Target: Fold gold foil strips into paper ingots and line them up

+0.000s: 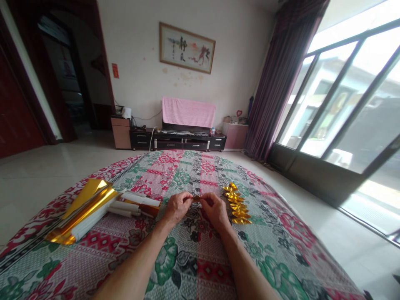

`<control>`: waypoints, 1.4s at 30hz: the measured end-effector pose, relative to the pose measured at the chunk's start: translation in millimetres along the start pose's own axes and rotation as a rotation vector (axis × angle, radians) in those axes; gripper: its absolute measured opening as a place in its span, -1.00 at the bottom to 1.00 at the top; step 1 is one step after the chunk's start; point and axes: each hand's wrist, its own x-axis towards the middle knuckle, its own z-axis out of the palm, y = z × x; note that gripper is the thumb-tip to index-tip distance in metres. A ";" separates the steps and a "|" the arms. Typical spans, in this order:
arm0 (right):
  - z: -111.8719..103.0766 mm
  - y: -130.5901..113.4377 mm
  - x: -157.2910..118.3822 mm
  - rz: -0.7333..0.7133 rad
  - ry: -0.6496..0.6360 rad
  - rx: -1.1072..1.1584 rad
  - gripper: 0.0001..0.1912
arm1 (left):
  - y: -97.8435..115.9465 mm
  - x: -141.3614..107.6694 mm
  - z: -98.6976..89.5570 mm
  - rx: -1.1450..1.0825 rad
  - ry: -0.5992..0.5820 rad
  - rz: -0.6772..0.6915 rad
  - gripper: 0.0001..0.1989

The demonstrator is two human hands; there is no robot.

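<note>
My left hand [178, 206] and my right hand [215, 209] meet over the middle of the patterned cloth, both closed. Between their fingertips is a small piece of gold foil paper [196, 199], pinched at either end; its exact shape is mostly hidden. Just right of my right hand stands a row of several folded gold paper ingots [239, 205]. To the left of my left hand lie stacked gold foil sheets [93, 204], partly curled, with white backs showing. Nearer that hand are rolled white-backed papers [125, 207] and a brownish-gold sheet [149, 208].
A flowered red, green and grey cloth [175, 258] covers the surface before me. Beyond it stands a low black cabinet [187, 143], with a pink towel [188, 111] draped over a screen. Glass doors [337, 104] and a purple curtain [270, 83] are on the right.
</note>
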 end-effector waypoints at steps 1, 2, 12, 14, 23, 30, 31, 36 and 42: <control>0.1 0.8 0.1 0.001 -0.009 0.006 -0.81 | -0.2 0.1 -0.1 -0.005 -0.004 0.003 -0.83; 0.2 1.8 0.2 0.002 -0.017 0.012 -0.81 | -0.3 0.2 -0.2 -0.008 -0.009 0.004 -0.83; -5.0 7.2 2.4 0.031 -0.146 0.101 -0.78 | 1.5 0.1 -3.2 -0.066 -0.031 0.004 -0.83; -5.4 6.7 2.4 0.046 -0.155 0.110 -0.79 | 0.6 0.4 -2.9 -0.088 -0.040 0.004 -0.82; -6.9 4.7 1.9 0.039 -0.164 0.090 -0.78 | -2.2 0.3 -2.5 -0.119 -0.062 0.005 -0.78; -9.0 1.2 2.3 0.014 -0.173 0.068 -0.76 | -2.4 1.2 -2.9 -0.123 -0.064 0.011 -0.79; -9.0 1.5 2.1 0.011 -0.175 0.068 -0.76 | -2.3 1.2 -3.0 -0.119 -0.065 0.010 -0.79; -6.9 4.8 2.1 -0.030 -0.149 0.056 -0.75 | -1.4 1.0 -3.1 -0.115 -0.064 0.021 -0.80; -3.3 5.8 1.1 0.020 -0.123 0.080 -0.79 | -1.3 1.9 -1.6 -0.093 -0.052 0.017 -0.80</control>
